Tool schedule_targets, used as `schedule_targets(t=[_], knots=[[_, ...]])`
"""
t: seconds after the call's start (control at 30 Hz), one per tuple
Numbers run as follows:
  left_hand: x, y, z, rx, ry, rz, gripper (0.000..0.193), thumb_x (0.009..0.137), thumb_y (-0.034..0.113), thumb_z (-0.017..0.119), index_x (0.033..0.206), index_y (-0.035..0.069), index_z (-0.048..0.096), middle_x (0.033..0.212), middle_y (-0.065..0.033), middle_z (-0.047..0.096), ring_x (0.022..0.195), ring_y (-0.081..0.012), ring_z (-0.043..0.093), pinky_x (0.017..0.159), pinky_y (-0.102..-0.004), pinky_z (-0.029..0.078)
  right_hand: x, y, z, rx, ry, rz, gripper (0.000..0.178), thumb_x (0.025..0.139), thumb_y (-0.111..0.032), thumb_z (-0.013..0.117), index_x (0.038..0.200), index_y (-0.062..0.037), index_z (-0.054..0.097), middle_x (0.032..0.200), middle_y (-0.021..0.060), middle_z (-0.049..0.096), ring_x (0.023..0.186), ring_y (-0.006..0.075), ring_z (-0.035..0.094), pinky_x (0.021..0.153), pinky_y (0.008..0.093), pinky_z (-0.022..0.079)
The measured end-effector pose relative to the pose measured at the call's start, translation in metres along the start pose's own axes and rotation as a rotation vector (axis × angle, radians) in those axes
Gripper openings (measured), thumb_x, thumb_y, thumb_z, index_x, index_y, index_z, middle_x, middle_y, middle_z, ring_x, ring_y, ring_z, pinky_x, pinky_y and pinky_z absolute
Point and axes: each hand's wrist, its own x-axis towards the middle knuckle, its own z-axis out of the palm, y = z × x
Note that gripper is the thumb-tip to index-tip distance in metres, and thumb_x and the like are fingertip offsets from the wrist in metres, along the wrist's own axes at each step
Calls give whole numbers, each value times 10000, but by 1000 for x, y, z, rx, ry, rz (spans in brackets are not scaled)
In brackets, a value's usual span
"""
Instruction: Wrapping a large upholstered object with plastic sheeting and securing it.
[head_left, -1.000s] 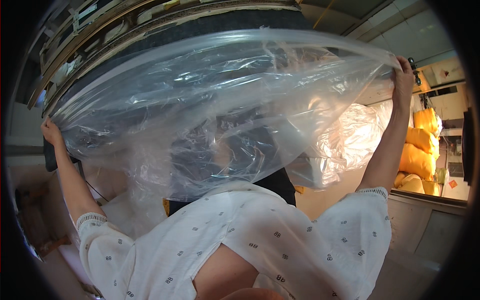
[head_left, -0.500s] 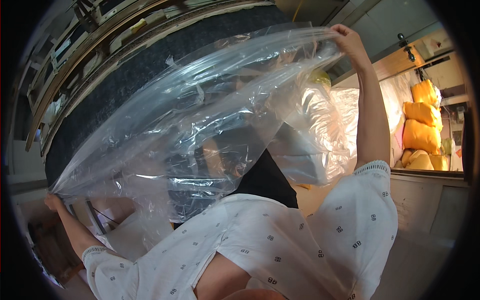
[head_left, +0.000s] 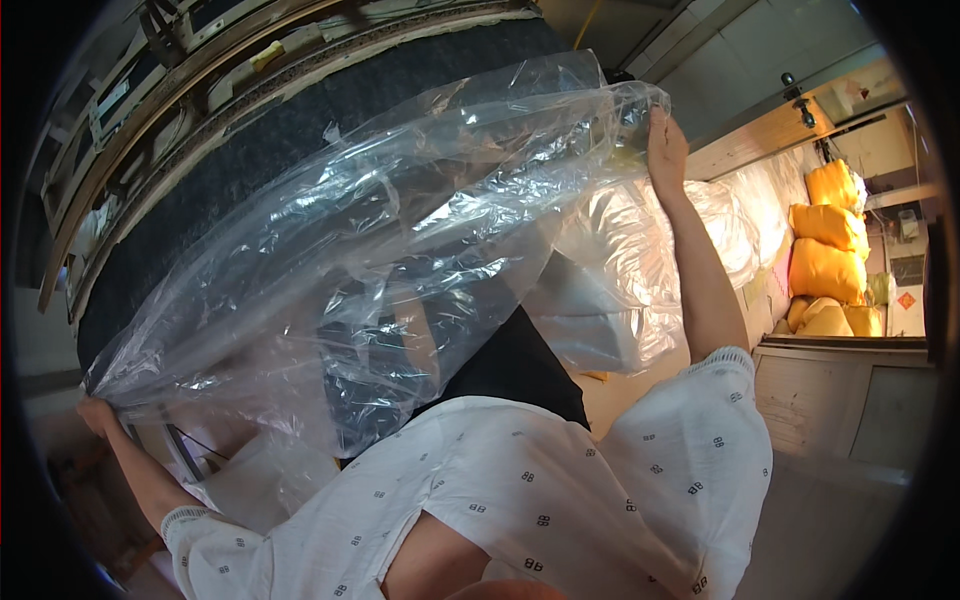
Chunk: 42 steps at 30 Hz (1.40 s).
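Observation:
A wide clear plastic sheet [head_left: 390, 220] stretches between my two hands, wrinkled and shiny, in front of my body. At the far left my left hand [head_left: 97, 415] is closed on one gathered end of it. My right hand [head_left: 666, 150], raised at the upper right, grips the other end near its top corner. Between them the sheet sags in loose folds. Part of it lies over a dark-covered table [head_left: 240, 130], which shows through the film.
Behind the table runs a wood and metal frame [head_left: 120, 170]. To the right sits a large shiny plastic-wrapped bundle [head_left: 690, 225]. Stacked orange bundles [head_left: 828, 265] stand farther right, past a wooden beam [head_left: 765, 140]. A pale cabinet [head_left: 810, 390] is below them.
My right hand has come down a little and to the left with its end of the sheet. The plastic hangs looser between my hands. My left hand has shifted slightly left and down.

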Motion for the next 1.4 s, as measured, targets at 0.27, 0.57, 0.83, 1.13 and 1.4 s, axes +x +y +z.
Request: schedule_targets(t=[0.27,0.57,0.83,1.13,1.4], knots=[[7,-22,-28,23,-124,-147,498,866,451,505,1097,35,650,1110,-230,625,1019,-410,603,838,-492,489,49,-27,-14,-398,-431,-199,481,905,-474,494,848,-19,639,655,204,591,665,374,590,614,416,452],[27,-97,-76,-40,-53,-658,609,712,480,641,1073,-10,660,1116,-197,640,1045,-360,611,878,-445,488,87,-32,42,-356,-499,-261,444,884,-463,468,960,-64,647,870,150,661,843,348,615,765,395,469],[6,-129,-72,1,-67,-571,598,838,545,509,1084,25,671,1144,-222,621,1072,-385,589,908,-446,461,109,-59,62,-235,-496,-163,435,842,-467,578,807,-48,690,697,49,645,682,214,598,684,324,469],[-32,-110,-47,-125,-205,-347,512,840,525,540,1013,73,709,1052,-139,673,1042,-276,619,870,-384,498,38,-120,65,-204,-548,-596,293,846,-316,654,956,-48,610,778,50,578,726,158,553,715,273,456],[-6,-117,-78,-1150,-169,-515,351,861,273,656,1136,56,643,1069,-41,663,952,-174,628,747,-276,514,-66,-17,6,-380,-1698,72,83,793,-127,678,830,-52,668,818,31,670,784,118,608,723,267,480]])
